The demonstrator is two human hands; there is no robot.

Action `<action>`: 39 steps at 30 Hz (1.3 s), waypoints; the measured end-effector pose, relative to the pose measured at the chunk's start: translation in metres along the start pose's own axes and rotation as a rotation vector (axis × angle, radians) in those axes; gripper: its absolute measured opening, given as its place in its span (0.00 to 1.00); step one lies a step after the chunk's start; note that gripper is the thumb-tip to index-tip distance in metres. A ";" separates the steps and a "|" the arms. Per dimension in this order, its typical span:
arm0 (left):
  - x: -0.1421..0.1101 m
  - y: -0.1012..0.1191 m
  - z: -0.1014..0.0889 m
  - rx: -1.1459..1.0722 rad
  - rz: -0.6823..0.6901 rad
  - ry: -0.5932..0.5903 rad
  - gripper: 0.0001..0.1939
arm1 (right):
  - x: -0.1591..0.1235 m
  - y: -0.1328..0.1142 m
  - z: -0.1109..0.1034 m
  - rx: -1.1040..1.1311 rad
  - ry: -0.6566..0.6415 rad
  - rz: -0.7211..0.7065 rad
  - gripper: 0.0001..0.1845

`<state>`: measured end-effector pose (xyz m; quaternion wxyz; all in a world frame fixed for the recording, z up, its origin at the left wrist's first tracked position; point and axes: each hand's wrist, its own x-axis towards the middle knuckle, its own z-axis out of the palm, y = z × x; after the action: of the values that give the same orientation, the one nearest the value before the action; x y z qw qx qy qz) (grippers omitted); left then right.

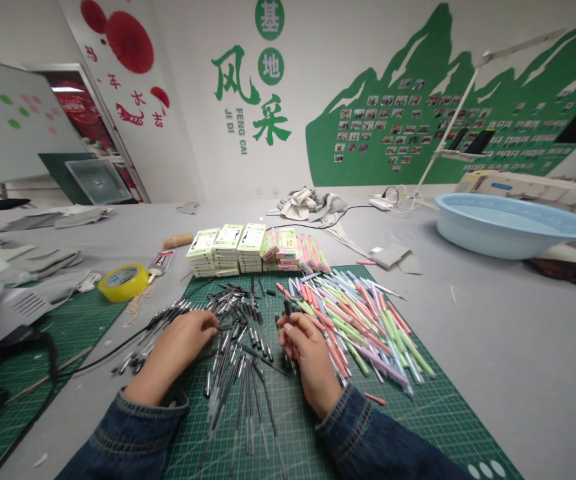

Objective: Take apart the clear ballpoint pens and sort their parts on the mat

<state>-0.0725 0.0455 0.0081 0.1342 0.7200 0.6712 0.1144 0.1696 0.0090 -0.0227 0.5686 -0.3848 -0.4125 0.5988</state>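
Clock: read from the gap between the two hands, 12 pointing away from the wearer
Left hand (194,333): at 9 o'clock, fingers curled down among slim black pieces (228,297); the tips are partly hidden, so I can't make out whether they pinch one or only rest there
Right hand (311,350): at 3 o'clock, thumb and fingers bent inward, grasping a dark cap-like piece (288,307) that stands up past the fingertips; the pinch is probably light, as suits so slim a thing
Loose refills (251,393): fanned out at 6 o'clock, with their lower ends towards the wearer; that likely keeps each easy to pick out
Coloured pens (358,317): heaped beyond the right hand, from 1 to 3 o'clock; apparently kept apart from the dark parts by kind
Small boxes (252,243): stacked at 12 o'clock, along the far edge of the mat; perhaps there to leave the middle free for the hands
Green cutting mat (448,427): under the parts, likely to protect the table
Tape roll (124,283): between 9 and 10 o'clock, off the mat
Blue basin (498,240): between 2 and 3 o'clock, well apart from the pens
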 end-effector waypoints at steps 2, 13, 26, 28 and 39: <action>0.000 -0.001 -0.001 0.062 -0.040 0.034 0.08 | 0.000 0.002 -0.001 -0.003 -0.001 -0.009 0.11; 0.005 0.004 0.007 0.098 0.037 0.106 0.11 | 0.001 0.004 -0.001 -0.021 0.000 -0.019 0.13; 0.064 0.042 0.029 0.243 0.048 0.178 0.11 | 0.002 0.004 -0.002 -0.050 0.009 -0.051 0.14; 0.067 0.042 0.033 0.250 0.031 0.179 0.10 | 0.003 0.005 -0.003 -0.048 0.009 -0.050 0.13; 0.064 0.049 0.035 0.141 0.067 0.211 0.05 | 0.002 0.003 -0.002 -0.130 0.000 -0.047 0.08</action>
<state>-0.0098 0.1049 -0.0087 0.0079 0.7336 0.6636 0.1464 0.1703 0.0107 -0.0261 0.5563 -0.4111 -0.4594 0.5572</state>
